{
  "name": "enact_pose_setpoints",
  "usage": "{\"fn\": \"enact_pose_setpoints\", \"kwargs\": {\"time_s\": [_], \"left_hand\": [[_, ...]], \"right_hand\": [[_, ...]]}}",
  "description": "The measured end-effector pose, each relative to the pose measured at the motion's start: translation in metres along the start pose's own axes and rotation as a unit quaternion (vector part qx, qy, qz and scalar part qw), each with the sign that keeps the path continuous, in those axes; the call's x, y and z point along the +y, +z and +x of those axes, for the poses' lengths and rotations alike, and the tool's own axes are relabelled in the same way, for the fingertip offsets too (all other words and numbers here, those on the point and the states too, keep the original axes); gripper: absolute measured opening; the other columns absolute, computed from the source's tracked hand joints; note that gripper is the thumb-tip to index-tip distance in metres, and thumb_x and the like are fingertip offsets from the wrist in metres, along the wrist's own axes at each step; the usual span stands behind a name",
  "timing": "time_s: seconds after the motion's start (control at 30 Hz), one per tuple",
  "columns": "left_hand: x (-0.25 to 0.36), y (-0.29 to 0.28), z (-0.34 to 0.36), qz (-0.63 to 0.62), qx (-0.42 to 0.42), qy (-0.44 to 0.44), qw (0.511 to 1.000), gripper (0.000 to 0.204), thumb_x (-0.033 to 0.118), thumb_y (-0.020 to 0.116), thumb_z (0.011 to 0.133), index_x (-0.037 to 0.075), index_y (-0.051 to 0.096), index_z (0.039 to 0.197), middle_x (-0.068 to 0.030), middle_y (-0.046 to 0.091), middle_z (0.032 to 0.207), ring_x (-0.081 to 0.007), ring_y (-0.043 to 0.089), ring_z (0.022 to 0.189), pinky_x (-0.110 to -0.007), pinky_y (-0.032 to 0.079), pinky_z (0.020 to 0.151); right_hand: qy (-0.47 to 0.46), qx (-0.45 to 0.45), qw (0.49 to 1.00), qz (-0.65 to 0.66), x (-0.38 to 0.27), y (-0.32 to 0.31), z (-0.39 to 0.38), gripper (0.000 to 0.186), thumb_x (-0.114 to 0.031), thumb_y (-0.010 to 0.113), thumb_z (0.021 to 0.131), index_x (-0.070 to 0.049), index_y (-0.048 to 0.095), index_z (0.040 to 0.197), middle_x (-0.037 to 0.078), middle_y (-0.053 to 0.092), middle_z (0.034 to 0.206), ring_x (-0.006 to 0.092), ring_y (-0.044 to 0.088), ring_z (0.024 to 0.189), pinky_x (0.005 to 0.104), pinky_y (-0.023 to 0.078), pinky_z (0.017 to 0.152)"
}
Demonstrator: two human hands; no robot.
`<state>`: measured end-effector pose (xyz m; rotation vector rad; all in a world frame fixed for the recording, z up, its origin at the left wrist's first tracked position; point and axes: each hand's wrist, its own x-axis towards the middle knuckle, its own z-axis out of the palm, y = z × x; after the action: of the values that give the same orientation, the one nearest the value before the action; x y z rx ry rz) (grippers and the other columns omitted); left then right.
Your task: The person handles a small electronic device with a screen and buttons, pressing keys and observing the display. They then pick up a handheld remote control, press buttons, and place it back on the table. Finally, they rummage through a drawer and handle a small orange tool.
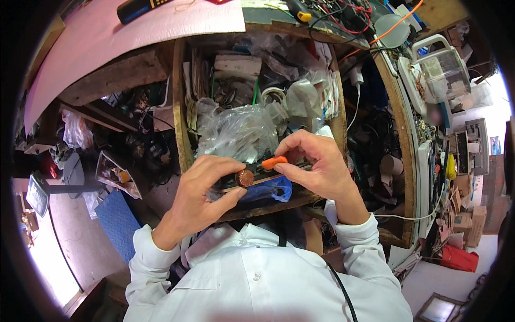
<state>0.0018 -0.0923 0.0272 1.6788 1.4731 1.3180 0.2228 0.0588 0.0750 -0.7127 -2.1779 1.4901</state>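
My left hand (201,190) pinches a small round brown piece (245,177), textured like a knob or cap, between thumb and fingers. A little to its right, my right hand (322,166) grips a small bright orange piece (274,162) between thumb and forefinger; its exact kind is not clear. The two pieces are close together but look apart. Both hands are over an open wooden drawer (183,115). Below them in the drawer lie a crumpled clear plastic bag (236,131) and a blue plastic bag (273,190).
Packets, papers and a white block (237,66) fill the drawer's far part. Above it runs a bench with a pink sheet (102,43) and tangled test leads (348,16). A white cable (351,110) hangs at the right. A blue textured platform (115,222) stands lower left.
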Motion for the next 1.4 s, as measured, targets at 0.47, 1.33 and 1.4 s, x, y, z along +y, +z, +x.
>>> {"fn": "enact_pose_setpoints", "kwargs": {"time_s": [0.47, 1.33, 1.4], "left_hand": [[-0.001, 0.001, 0.0, -0.002, 0.004, 0.007, 1.0, 0.037, 0.009, 0.082, 0.082, 0.002, 0.071, 0.117, -0.0127, 0.074, 0.113, -0.0307, 0.067, 0.1, -0.038, 0.052, 0.089], [0.002, 0.001, -0.003, -0.01, 0.01, -0.021, 1.0, 0.039, 0.004, 0.081, 0.081, -0.001, 0.072, 0.118, -0.0152, 0.075, 0.114, -0.0288, 0.071, 0.103, -0.036, 0.054, 0.092], [0.001, 0.0, -0.005, -0.008, 0.007, -0.019, 1.0, 0.04, 0.004, 0.081, 0.081, -0.002, 0.072, 0.119, -0.016, 0.075, 0.115, -0.0287, 0.071, 0.105, -0.037, 0.053, 0.094]], "right_hand": [[-0.172, -0.025, 0.974, -0.146, -0.005, -0.002, 0.005, 0.024, 0.008, 0.08, 0.081, -0.002, 0.076, 0.102, 0.01, 0.072, 0.094, 0.0216, 0.072, 0.079, 0.0305, 0.058, 0.068], [-0.185, -0.081, 0.935, -0.292, -0.02, 0.001, 0.015, 0.018, 0.001, 0.081, 0.078, -0.005, 0.077, 0.095, 0.007, 0.07, 0.084, 0.0254, 0.071, 0.071, 0.0344, 0.056, 0.059], [-0.187, -0.089, 0.937, -0.282, -0.018, 0.0, 0.016, 0.018, 0.001, 0.081, 0.078, -0.005, 0.077, 0.095, 0.007, 0.07, 0.084, 0.0249, 0.071, 0.07, 0.0342, 0.055, 0.059]]}}
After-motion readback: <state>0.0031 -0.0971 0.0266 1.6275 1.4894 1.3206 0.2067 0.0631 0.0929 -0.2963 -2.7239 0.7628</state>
